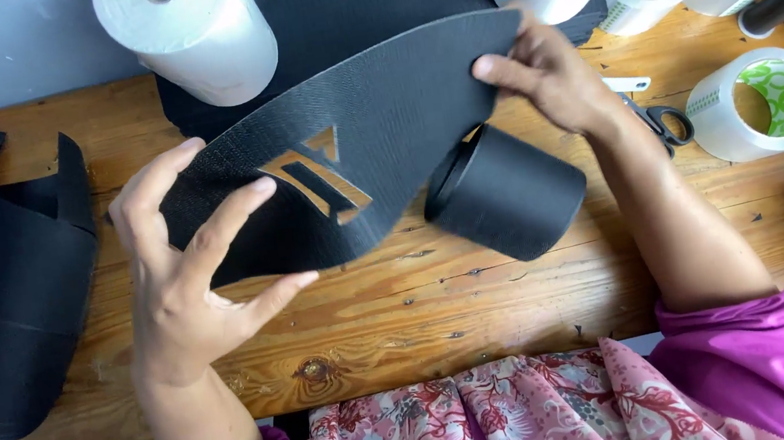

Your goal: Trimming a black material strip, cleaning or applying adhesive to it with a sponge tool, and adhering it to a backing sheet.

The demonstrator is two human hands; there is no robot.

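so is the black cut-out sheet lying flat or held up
Held up: the black cut-out sheet arches above the table, gripped by left hand and right hand.

Black textured curved strip (379,121), cut-out slots near its middle (wood visible through them), held flat above the tabletop (445,314); my left grip (188,277) and right grip (544,74) pinch its ends.

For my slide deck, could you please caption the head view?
Left hand and right hand hold a curved black textured sheet with cut-outs above a wooden table.
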